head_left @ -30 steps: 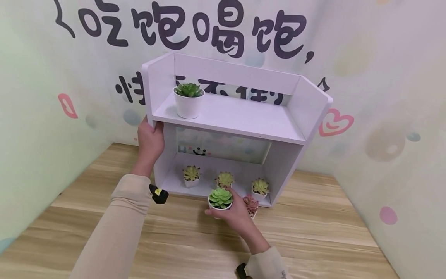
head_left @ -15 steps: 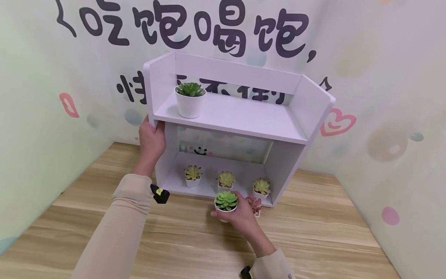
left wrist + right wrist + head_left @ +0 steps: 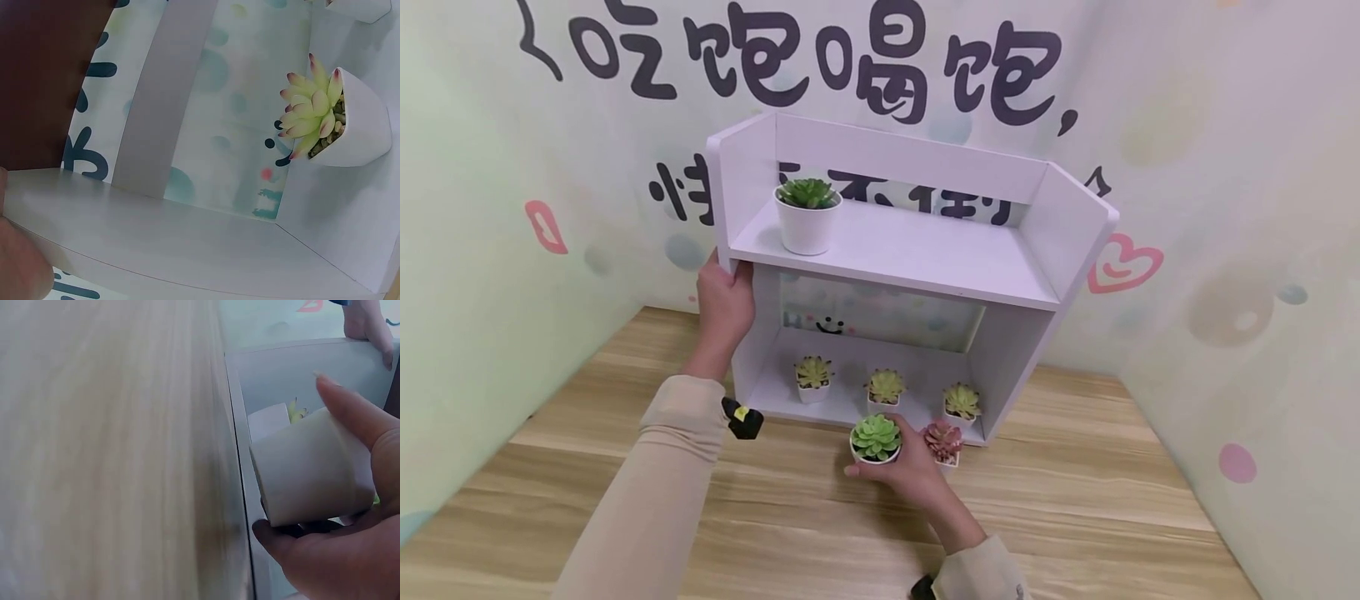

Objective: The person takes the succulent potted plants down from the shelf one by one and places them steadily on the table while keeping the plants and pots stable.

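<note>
My left hand (image 3: 726, 300) grips the left side panel of a white two-tier shelf (image 3: 925, 287), just below its upper board. In my right hand (image 3: 913, 467) is a bright green potted succulent (image 3: 876, 437), held by its round white pot in front of the lower tier. Seen from the right wrist, thumb and fingers wrap the pot (image 3: 312, 469). Beside this hand, a red succulent (image 3: 943, 440) in a white pot stands near the shelf's front edge, partly hidden. Three pale yellow-green succulents stand on the lower tier: left (image 3: 813, 377), middle (image 3: 884, 387) and right (image 3: 961, 402).
A larger dark green succulent (image 3: 807, 215) in a white pot occupies the left end of the upper tier. The shelf stands on a wood-grain table (image 3: 820, 533). Behind it is a printed wall (image 3: 1150, 125), with a pale green wall (image 3: 497, 208) at the left.
My right hand and the green succulent have shifted slightly, ending a little nearer to me, and more of the red succulent shows. My left hand keeps its grip on the shelf panel.
</note>
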`<state>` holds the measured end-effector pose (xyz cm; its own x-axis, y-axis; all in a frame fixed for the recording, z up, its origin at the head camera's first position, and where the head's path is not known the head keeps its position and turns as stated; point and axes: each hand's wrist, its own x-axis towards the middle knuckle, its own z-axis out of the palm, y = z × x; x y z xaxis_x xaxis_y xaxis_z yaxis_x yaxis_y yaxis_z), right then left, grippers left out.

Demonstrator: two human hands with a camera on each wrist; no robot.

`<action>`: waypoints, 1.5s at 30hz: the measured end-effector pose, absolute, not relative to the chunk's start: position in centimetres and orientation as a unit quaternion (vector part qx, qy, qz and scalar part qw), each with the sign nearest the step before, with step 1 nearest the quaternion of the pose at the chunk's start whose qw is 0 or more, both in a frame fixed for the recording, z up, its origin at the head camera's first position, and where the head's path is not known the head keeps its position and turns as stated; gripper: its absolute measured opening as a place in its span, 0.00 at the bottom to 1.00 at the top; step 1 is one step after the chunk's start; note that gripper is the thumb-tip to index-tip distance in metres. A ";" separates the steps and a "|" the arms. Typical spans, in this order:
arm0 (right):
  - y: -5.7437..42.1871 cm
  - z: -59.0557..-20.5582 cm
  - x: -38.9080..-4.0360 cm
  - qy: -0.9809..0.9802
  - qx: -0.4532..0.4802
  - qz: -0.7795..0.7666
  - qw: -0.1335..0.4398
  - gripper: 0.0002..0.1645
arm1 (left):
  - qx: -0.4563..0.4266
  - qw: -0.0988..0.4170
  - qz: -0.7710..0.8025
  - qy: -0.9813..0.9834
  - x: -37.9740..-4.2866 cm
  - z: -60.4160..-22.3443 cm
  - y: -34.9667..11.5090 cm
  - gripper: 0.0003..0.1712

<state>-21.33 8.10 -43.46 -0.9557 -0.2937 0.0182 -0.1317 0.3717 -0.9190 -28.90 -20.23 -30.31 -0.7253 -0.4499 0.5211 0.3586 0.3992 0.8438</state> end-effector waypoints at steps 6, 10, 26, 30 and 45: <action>8.3 -44.4 -21.7 0.829 -0.147 -0.537 0.063 0.49 | 0.030 0.368 -0.547 -0.752 -29.0 -30.4 -20.1 0.22; 8.2 -44.9 -22.0 0.831 -0.159 -0.530 0.058 0.48 | 0.033 0.367 -0.547 -0.751 -28.8 -30.3 -20.0 0.21; 8.6 -45.4 -22.2 0.841 -0.168 -0.509 0.070 0.50 | 0.040 0.364 -0.547 -0.753 -28.8 -30.1 -20.1 0.22; 8.6 -45.7 -22.4 0.847 -0.173 -0.499 0.056 0.50 | 0.044 0.359 -0.546 -0.756 -28.6 -30.1 -20.1 0.22; 8.5 -45.9 -22.4 0.846 -0.188 -0.497 0.052 0.45 | 0.011 0.299 -0.551 -0.779 -27.8 -29.6 -21.0 0.24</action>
